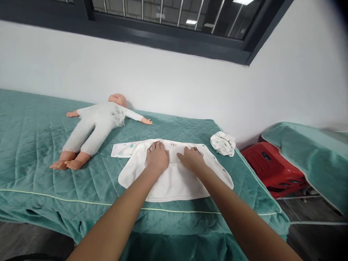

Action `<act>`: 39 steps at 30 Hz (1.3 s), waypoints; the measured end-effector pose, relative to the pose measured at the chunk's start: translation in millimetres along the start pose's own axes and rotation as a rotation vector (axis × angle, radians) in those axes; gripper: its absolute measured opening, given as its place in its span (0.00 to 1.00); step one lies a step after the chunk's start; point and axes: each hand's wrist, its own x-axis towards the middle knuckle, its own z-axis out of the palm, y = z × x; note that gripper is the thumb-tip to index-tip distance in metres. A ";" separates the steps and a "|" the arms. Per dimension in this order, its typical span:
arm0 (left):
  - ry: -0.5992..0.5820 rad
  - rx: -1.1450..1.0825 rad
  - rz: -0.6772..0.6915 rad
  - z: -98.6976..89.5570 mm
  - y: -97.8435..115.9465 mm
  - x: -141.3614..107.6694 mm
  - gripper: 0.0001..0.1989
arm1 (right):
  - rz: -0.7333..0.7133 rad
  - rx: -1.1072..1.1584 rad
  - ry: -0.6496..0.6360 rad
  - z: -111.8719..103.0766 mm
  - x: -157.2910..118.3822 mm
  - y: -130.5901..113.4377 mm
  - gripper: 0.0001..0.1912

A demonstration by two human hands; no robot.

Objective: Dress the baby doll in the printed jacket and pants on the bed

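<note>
A small white garment (176, 185) lies spread on the green quilted cover, its one visible patterned sleeve reaching to the left. On the upper part of the cloth rests my left hand (158, 156), with its fingers bent down onto the fabric; whether they pinch it cannot be made out. My right hand (191, 158) touches the same garment just right of its label, thumb apart from the other fingers, whose tips are partly hidden. A baby doll (100, 116) in a white body lies on its back at the left, arms spread. A crumpled patterned cloth (223, 143) sits right of the garment.
The green quilted cover (35, 145) drapes over the front edge of the bed. Behind it rises a white wall with a dark-framed barred window (174, 32). At the right, a red plastic object (274, 166) stands beside another green-covered surface (312, 159).
</note>
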 end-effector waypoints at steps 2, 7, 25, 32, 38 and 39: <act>0.039 0.018 0.002 4.0 -0.1 -1.2 0.28 | 0.024 0.004 0.009 3.7 2.0 1.9 0.30; 0.116 0.082 0.026 3.6 -4.8 -1.6 0.30 | -0.004 0.164 0.294 26.5 3.3 3.6 0.28; 0.070 -0.033 -0.072 9.9 -0.1 84.0 0.33 | 0.001 0.174 0.352 21.8 72.5 -4.0 0.30; 0.128 -0.091 -0.040 25.4 -4.4 96.5 0.33 | -0.022 0.324 0.390 29.3 91.2 -3.7 0.29; 0.154 -0.220 -0.032 21.9 -18.3 100.9 0.33 | -0.075 0.328 0.370 30.2 89.8 9.8 0.29; 0.159 -0.222 -0.039 21.9 -18.2 100.9 0.33 | -0.076 0.326 0.366 30.9 90.5 9.8 0.31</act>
